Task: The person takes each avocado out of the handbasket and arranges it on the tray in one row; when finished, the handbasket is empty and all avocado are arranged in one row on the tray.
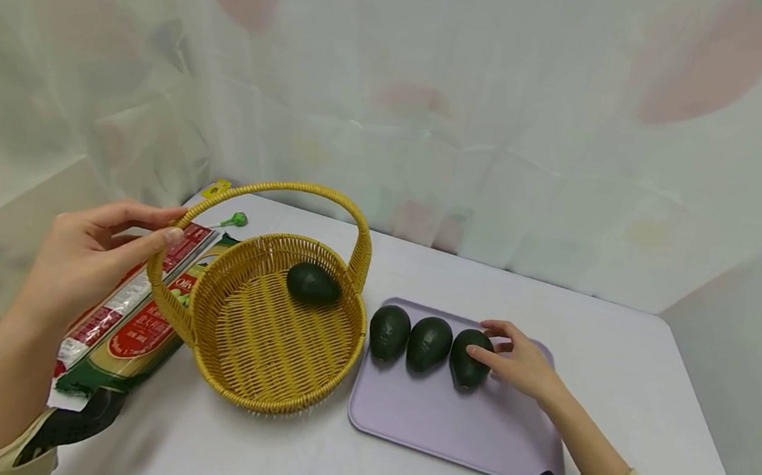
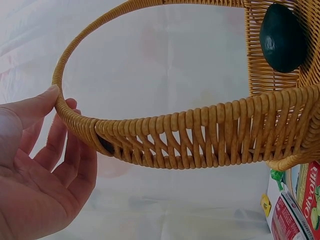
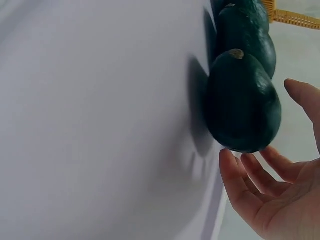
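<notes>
My left hand [image 1: 86,255] pinches the handle of a yellow woven basket [image 1: 262,349] between thumb and fingers, at the handle's left side. One dark green avocado [image 1: 314,285] lies inside the basket by its far right wall. Three more avocados stand in a row on a lilac tray [image 1: 437,424]. My right hand [image 1: 524,367] is at the rightmost avocado [image 1: 468,361], its fingers spread around the far side. In the right wrist view the fingertips [image 3: 227,157] are right at that avocado's end, while the thumb stands apart from it.
Left of the basket, partly under my left hand, lie a green and red Olivoila packet [image 1: 137,331] and a red and white packet [image 1: 91,330]. Behind them are a small green item [image 1: 236,219] and a yellow item [image 1: 216,188]. A patterned curtain [image 1: 437,118] hangs behind the white table [image 1: 243,457].
</notes>
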